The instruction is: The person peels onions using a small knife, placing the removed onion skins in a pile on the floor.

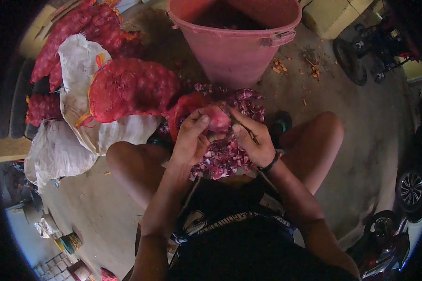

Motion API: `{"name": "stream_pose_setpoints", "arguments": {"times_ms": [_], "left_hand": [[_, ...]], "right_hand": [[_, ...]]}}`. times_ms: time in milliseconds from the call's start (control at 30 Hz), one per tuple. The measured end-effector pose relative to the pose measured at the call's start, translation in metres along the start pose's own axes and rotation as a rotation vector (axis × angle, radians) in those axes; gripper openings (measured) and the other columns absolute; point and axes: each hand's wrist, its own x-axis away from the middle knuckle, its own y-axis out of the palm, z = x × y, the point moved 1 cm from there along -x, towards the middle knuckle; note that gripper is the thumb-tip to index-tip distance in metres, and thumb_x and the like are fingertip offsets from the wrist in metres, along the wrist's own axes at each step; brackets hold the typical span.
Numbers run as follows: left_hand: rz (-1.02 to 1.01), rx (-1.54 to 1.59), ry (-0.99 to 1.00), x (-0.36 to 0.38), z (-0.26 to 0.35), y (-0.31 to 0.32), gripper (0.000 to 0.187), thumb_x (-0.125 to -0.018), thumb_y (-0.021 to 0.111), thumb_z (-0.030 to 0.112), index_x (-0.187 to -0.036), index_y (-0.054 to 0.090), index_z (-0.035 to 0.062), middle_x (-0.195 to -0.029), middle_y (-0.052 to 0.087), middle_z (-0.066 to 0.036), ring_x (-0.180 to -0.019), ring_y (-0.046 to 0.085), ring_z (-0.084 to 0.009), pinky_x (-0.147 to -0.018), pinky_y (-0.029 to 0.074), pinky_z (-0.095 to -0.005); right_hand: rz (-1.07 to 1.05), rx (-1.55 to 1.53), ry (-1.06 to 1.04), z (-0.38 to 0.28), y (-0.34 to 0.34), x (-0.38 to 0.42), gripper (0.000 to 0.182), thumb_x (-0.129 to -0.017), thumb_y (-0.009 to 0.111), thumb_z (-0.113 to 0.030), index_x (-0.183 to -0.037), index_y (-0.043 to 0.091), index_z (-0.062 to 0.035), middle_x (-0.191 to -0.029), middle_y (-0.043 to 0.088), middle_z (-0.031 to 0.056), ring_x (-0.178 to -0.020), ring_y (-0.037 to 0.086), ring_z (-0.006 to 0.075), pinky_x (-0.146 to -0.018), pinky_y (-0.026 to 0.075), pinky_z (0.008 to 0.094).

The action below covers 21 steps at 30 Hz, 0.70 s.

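Between my hands is a pinkish-red onion (217, 118), held up over the floor. My left hand (192, 136) is closed around its left side, the thumb pressed on its skin. On the onion's right, my right hand (257, 143) is closed on a thin dark tool (249, 132), like a small knife, its tip end hidden by the fingers and onion. Purple onion skins (225, 157) lie heaped beneath both hands. Just behind my left hand is the open red mouth of a net sack (185, 107).
A large pink tub (239, 56) stands ahead. Full red net sacks of onions (133, 89) lie to the left, beside white woven sacks (79, 75). Orange scraps (280, 67) dot the floor at right. My bent knees flank the skins. A wheeled vehicle (412, 187) stands far right.
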Motion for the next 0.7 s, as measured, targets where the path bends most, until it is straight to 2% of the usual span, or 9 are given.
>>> {"name": "stream_pose_setpoints", "arguments": {"times_ms": [67,133,200,300,433,533,633,700], "left_hand": [[-0.035,-0.066,-0.004,-0.001,0.002,0.002,0.044,-0.09,0.066,0.01,-0.129,0.049,-0.0005,-0.124,0.06,-0.011,-0.111,0.062,-0.0224,-0.094,0.054,-0.0397],[-0.065,-0.141,0.006,0.0,0.004,0.007,0.045,-0.09,0.065,0.011,-0.13,0.048,-0.0006,-0.125,0.06,-0.011,-0.112,0.061,-0.0215,-0.094,0.055,-0.0383],[-0.067,-0.248,0.066,-0.003,0.006,0.008,0.045,-0.091,0.064,0.012,-0.131,0.048,-0.0009,-0.125,0.06,-0.011,-0.114,0.06,-0.0215,-0.096,0.053,-0.0392],[-0.039,-0.234,0.071,-0.004,0.01,0.008,0.045,-0.091,0.062,0.01,-0.132,0.048,-0.0021,-0.125,0.06,-0.012,-0.116,0.059,-0.0219,-0.1,0.049,-0.0393],[-0.038,-0.196,0.026,-0.007,0.016,0.013,0.042,-0.092,0.061,0.012,-0.129,0.051,-0.0043,-0.124,0.06,-0.012,-0.118,0.057,-0.0226,-0.103,0.045,-0.0382],[-0.002,-0.126,0.027,-0.006,0.013,0.014,0.045,-0.089,0.063,0.007,-0.13,0.05,-0.0059,-0.125,0.06,-0.012,-0.115,0.058,-0.0219,-0.102,0.045,-0.0361],[0.118,-0.213,0.038,-0.002,0.007,0.009,0.051,-0.084,0.067,-0.001,-0.131,0.049,-0.0065,-0.125,0.06,-0.013,-0.112,0.06,-0.0211,-0.101,0.046,-0.0353],[0.09,-0.192,0.051,-0.003,0.007,0.008,0.053,-0.081,0.068,-0.005,-0.131,0.05,-0.0062,-0.124,0.06,-0.013,-0.11,0.061,-0.0202,-0.099,0.047,-0.0341]], "right_hand": [[0.015,-0.077,0.094,0.009,0.001,0.005,0.044,-0.099,0.054,-0.016,-0.138,0.047,0.0036,-0.114,0.065,0.0173,-0.098,0.063,0.0205,-0.087,0.048,0.0313],[-0.008,-0.311,0.193,0.012,-0.001,0.006,0.045,-0.1,0.052,-0.017,-0.14,0.045,0.0018,-0.099,0.065,0.012,-0.081,0.061,0.0158,-0.073,0.048,0.0276],[-0.055,-0.704,0.293,0.009,-0.002,0.005,0.045,-0.102,0.05,-0.018,-0.142,0.044,-0.0003,-0.082,0.059,0.0055,-0.063,0.052,0.0089,-0.056,0.043,0.0224],[-0.009,-0.837,0.391,-0.006,0.001,0.002,0.046,-0.103,0.048,-0.021,-0.145,0.041,-0.0035,-0.072,0.045,-0.0005,-0.054,0.033,0.0033,-0.047,0.028,0.0191],[-0.047,-0.783,0.359,0.005,0.001,0.006,0.047,-0.103,0.049,-0.025,-0.145,0.042,-0.0046,-0.074,0.05,0.0,-0.054,0.036,0.0048,-0.047,0.031,0.0203],[-0.073,-0.701,0.377,0.002,0.002,0.006,0.047,-0.103,0.049,-0.025,-0.145,0.042,-0.005,-0.076,0.052,0.0004,-0.054,0.037,0.0055,-0.047,0.03,0.0205],[-0.131,-0.709,0.385,0.003,0.002,0.009,0.046,-0.103,0.049,-0.024,-0.144,0.043,-0.0051,-0.077,0.053,0.0007,-0.054,0.038,0.0057,-0.047,0.031,0.0206],[-0.114,-0.737,0.427,-0.002,0.003,0.008,0.046,-0.103,0.048,-0.023,-0.144,0.043,-0.0055,-0.076,0.052,0.0002,-0.054,0.038,0.0056,-0.046,0.031,0.0204]]}}
